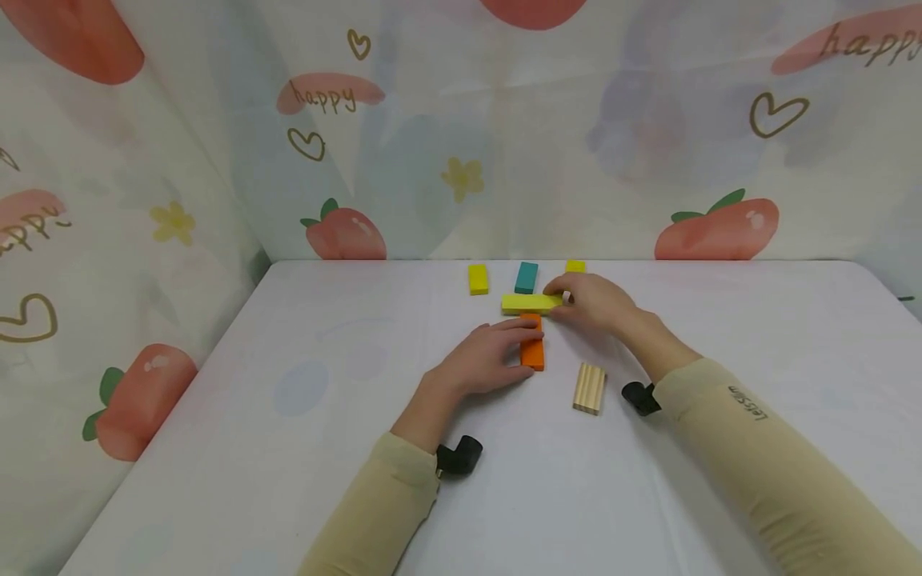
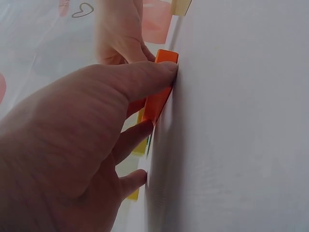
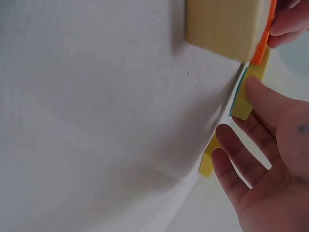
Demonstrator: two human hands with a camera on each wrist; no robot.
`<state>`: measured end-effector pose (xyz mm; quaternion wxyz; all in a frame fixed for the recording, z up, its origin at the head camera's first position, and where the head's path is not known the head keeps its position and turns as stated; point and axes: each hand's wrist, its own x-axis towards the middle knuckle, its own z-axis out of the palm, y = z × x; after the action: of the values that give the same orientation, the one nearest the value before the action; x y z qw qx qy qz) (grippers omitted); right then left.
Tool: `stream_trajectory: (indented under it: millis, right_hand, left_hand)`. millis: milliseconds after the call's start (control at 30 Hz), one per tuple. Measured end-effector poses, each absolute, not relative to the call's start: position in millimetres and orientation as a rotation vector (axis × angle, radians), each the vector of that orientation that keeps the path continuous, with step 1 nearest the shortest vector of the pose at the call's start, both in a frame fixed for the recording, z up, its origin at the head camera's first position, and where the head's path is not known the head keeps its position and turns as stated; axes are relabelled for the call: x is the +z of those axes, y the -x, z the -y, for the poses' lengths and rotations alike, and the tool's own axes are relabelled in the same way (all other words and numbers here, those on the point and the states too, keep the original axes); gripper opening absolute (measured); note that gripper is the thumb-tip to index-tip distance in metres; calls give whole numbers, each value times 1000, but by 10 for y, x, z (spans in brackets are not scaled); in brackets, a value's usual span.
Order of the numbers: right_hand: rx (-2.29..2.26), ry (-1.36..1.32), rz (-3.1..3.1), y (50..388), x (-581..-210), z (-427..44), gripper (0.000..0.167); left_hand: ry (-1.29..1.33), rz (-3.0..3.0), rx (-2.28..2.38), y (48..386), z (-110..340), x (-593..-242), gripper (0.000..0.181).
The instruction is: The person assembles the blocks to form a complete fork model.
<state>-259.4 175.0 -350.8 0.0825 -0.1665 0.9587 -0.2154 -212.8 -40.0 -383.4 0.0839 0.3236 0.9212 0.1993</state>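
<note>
My left hand [image 1: 488, 360] grips an orange block [image 1: 533, 355] on the white table, with the thumb at its near end and fingers over its far part. In the left wrist view the thumb presses on the orange block [image 2: 162, 89]. Just beyond it lies a long yellow block [image 1: 523, 304], set crosswise. My right hand [image 1: 596, 302] pinches the right end of that block between thumb and fingers. Seen from the right wrist, the thumb lies along the yellow block [image 3: 242, 109]. Whether the orange and yellow blocks touch I cannot tell.
Farther back stand a yellow block [image 1: 479, 280], a teal block [image 1: 527, 278] and another yellow block [image 1: 575, 266], partly behind my right hand. A striped bare-wood block [image 1: 590, 389] lies nearer, between the forearms. Patterned cloth [image 1: 504, 144] hangs behind the table [image 1: 346, 480].
</note>
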Motion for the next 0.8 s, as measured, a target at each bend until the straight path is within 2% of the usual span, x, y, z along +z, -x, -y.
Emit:
stream_trajectory:
  millis: [800]
  right_hand:
    - [-639,506,-2852,2579,-3550,-1732,41]
  left_hand:
    - [-939,-2765,601,2108,353,-3820,52]
